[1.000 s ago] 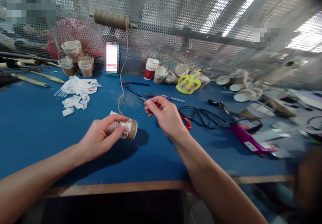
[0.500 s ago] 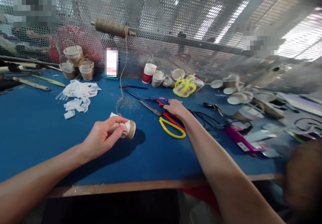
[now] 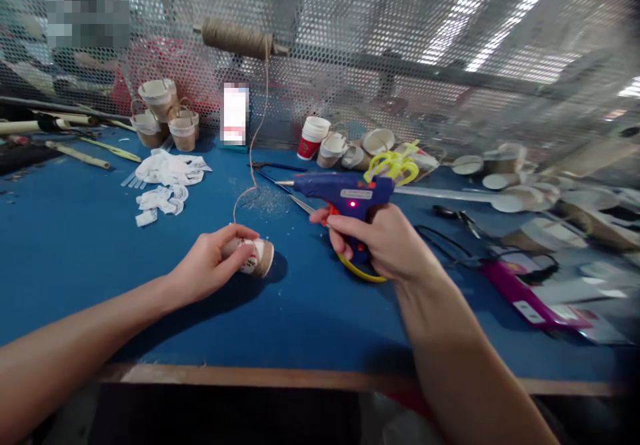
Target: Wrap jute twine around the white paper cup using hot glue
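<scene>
My left hand (image 3: 215, 258) is closed around a small paper cup (image 3: 264, 258), tipped on its side, with twine wound round its rim end. A strand of twine (image 3: 251, 145) runs from the cup up to a spool (image 3: 237, 37) on the mesh. In my right hand (image 3: 380, 238) is a blue hot glue gun (image 3: 345, 188), raised above the table with its nozzle pointing left. Its red light is on, and a clear glue stick (image 3: 443, 194) juts from the back. Scissors with yellow handles (image 3: 363, 274) lie partly hidden beneath it.
Twine-wrapped cups (image 3: 159, 98) are stacked at the back left, beside a bright phone (image 3: 235, 115). Crumpled white paper strips (image 3: 170, 168) lie in front. Red-and-white cups (image 3: 313, 138) stand at the back. On the right are a purple power strip (image 3: 530, 298) and black cables (image 3: 445, 252).
My right hand has picked the glue gun up off the table and turned it upright, nozzle still leftward. My left hand stays on the cup. The view has shifted slightly.
</scene>
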`<state>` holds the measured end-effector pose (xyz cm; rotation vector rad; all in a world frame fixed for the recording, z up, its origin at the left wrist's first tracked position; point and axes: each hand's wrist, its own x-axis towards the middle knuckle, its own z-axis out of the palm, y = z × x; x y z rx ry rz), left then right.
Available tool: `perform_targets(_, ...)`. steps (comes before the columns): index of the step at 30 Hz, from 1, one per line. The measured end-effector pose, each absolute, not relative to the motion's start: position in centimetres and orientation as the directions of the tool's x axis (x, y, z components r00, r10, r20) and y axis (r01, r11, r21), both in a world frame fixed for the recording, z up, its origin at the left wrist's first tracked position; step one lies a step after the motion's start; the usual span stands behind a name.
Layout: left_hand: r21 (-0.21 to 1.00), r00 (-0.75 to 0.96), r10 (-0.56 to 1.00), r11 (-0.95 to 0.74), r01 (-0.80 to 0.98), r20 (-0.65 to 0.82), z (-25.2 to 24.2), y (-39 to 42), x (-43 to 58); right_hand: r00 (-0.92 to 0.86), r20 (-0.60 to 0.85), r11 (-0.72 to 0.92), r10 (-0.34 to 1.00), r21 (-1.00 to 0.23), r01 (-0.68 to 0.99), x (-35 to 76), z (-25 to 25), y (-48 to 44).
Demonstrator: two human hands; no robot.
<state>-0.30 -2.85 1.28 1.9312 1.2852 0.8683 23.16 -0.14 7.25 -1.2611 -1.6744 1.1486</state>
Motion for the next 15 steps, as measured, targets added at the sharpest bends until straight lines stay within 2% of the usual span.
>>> perform_targets(7,0.828,0.273,0.950,-0.274,0.489,0.153,1.5,-2.8,-0.2,-0.317,-0.078,0.135,0.945,-0.791,0.597,23.2,7.4,-2.2)
perform_targets(10,0.842,0.277,0.950,-0.264,0.470,0.143,1.5,-2.9,-0.1,-0.364,-0.027,0.227,0.931,-0.738,0.635,23.2,7.2,-2.7)
perform_targets(15,0.826,0.283,0.945,-0.289,0.485,0.165,1.6,-2.8,-0.2,-0.406,0.139,0.392,0.903,-0.656,0.645,23.2,6.2,-3.1)
